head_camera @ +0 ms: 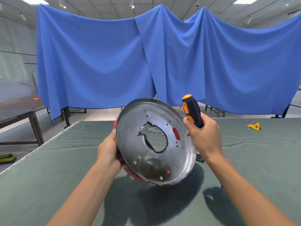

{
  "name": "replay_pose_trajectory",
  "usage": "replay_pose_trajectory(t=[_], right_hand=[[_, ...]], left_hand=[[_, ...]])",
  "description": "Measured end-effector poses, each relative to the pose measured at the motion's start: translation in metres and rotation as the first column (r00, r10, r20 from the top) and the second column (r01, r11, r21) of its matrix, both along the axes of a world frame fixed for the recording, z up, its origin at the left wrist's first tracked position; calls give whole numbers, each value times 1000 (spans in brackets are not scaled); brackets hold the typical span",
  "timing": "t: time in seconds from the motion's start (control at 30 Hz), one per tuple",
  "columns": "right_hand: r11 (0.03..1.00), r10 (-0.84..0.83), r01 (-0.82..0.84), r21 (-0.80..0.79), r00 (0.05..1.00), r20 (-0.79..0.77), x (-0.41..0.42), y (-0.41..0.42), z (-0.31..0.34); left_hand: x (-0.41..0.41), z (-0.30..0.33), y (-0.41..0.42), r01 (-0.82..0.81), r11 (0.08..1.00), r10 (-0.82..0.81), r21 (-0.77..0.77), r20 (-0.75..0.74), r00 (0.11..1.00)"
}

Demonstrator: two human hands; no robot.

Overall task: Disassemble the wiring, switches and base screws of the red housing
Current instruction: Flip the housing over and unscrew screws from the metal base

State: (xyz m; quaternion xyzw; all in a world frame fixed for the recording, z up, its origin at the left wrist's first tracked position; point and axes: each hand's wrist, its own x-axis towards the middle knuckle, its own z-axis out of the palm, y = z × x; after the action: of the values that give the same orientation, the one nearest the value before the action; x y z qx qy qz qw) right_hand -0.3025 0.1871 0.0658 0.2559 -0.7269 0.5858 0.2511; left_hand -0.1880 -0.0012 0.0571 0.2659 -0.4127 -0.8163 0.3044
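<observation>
The red housing (119,160) is being held off the green table (65,185), tipped so its shiny metal base (156,142) is facing the camera. Only slivers of red are showing, at the rim around 7 and 10 o'clock. The left hand (108,150) is gripping the rim at about 9 o'clock, fingers curled behind it and hidden.

The right hand (202,136) is sitting just off the rim at 3 o'clock, wrapped tightly round the screwdriver (192,111). Its black-and-orange handle is pointing up toward 11 o'clock, and the shaft and tip are hidden behind the hand and the rim.

One screw (161,178) is showing on the base near 6 o'clock, well apart from the right hand. Judging by this, the tool's long axis is lying roughly along the plate instead of square to it, so the right hand, the nearer one to that screw, would need to turn the tip in toward the face. A small yellow piece (254,126) is lying on the table far off at 3 o'clock.
</observation>
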Motion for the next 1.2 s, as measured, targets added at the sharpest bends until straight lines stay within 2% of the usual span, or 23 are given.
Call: replay_pose_trajectory(t=[0.1, 0.3, 0.4, 0.5, 0.57, 0.7, 0.8, 0.9, 1.0, 1.2], right_hand=[[999, 4, -5, 33, 1000, 17, -2, -1, -3], [988, -62, 65, 143, 998, -23, -7, -2, -6], [987, -111, 120, 107, 990, -92, -4, -3, -5], [977, -207, 213, 9, 960, -190, 5, 0, 2], [951, -299, 309, 3, 922, -248, 9, 4, 9], [917, -385, 398, 8, 891, -240, 8, 16, 20], [892, -422, 446, 70, 879, -221, 6, 21, 28], [860, -420, 473, 192, 870, -260, 3, 20, 31], [847, -354, 439, 300, 887, -297, 3, 11, 41], [901, -281, 371, 225, 894, -350, 16, -11, 90]], left_hand=[[-3, -19, -6, 104, 991, -106, 89, 25, 994], [-1, -38, -19, 232, 973, -233, 21, 59, 971], [3, -37, -19, 312, 950, -305, -22, 143, 941], [5, -33, -14, 264, 960, -235, -93, 242, 941], [6, -30, -9, 266, 950, -203, -166, 323, 924], [4, -24, -10, 227, 924, -70, -307, 448, 891], [6, -24, -15, 222, 886, 32, -407, 531, 847], [6, -26, -17, 251, 860, 53, -443, 568, 821], [6, -25, -18, 241, 810, 104, -534, 535, 838], [14, -18, -24, 331, 741, 35, -585, 525, 850]])
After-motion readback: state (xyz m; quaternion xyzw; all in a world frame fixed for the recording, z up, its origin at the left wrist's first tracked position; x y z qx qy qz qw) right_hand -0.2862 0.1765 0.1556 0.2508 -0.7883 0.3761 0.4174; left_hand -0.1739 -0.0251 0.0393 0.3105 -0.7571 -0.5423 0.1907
